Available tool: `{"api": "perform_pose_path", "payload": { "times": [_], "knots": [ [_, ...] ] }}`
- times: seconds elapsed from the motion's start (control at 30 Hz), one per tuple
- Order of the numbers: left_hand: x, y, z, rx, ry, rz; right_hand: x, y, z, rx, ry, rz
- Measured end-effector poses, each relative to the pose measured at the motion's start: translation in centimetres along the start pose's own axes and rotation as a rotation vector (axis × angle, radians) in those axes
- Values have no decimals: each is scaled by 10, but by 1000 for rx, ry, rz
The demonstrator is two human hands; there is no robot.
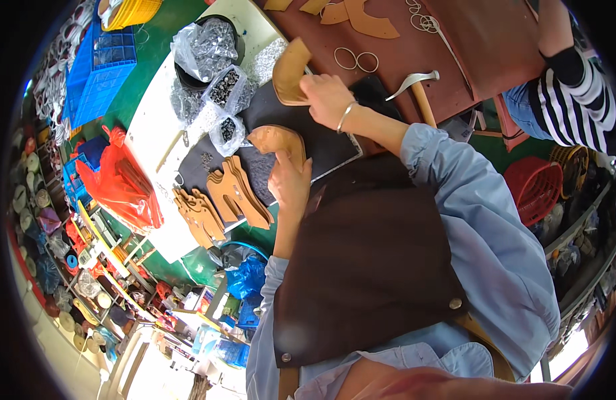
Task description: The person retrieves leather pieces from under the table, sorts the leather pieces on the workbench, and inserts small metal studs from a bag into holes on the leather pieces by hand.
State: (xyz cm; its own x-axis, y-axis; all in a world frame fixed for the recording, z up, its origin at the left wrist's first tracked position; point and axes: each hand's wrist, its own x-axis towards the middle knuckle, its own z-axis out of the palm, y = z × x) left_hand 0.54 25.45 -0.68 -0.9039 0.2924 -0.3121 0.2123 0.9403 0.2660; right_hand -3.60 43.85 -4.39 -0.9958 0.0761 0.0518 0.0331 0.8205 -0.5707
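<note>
My left hand (pixel 291 181) grips a curved tan leather piece (pixel 274 137) over the dark work mat (pixel 258 175), thumb and fingers closed on its lower side. Farther off and to the right, my right hand (pixel 329 99) is shut on a second curved tan leather piece (pixel 286 72), holding it by its right edge. The two pieces are apart from each other. Left of my left hand lie two stacks of cut tan leather shapes with slots, one stack (pixel 231 193) on the mat's edge and another stack (pixel 197 217) beside it.
Clear bags of small metal hardware (pixel 224 88) and a black tub (pixel 238 47) stand at far left. A hammer (pixel 423 103) lies on the brown surface (pixel 388 57) with string loops (pixel 356 60). A red plastic bag (pixel 121 183) sits leftward. Another person's striped sleeve (pixel 574 100) shows at right.
</note>
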Motion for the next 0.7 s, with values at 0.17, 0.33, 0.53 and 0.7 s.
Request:
{"api": "perform_pose_path", "payload": {
  "times": [0.17,0.33,0.53,0.7],
  "knots": [
    [-6,11,-16,-45,163,155,-31,-8,-50,565,73,161],
    [-4,55,-53,-711,147,249,-66,-37,-63,872,208,35],
    [-14,74,-63,-1199,93,193,-81,-50,-68,955,228,6],
    [-21,79,-64,-1213,146,255,-91,-52,-66,950,234,-16]
  ]
}}
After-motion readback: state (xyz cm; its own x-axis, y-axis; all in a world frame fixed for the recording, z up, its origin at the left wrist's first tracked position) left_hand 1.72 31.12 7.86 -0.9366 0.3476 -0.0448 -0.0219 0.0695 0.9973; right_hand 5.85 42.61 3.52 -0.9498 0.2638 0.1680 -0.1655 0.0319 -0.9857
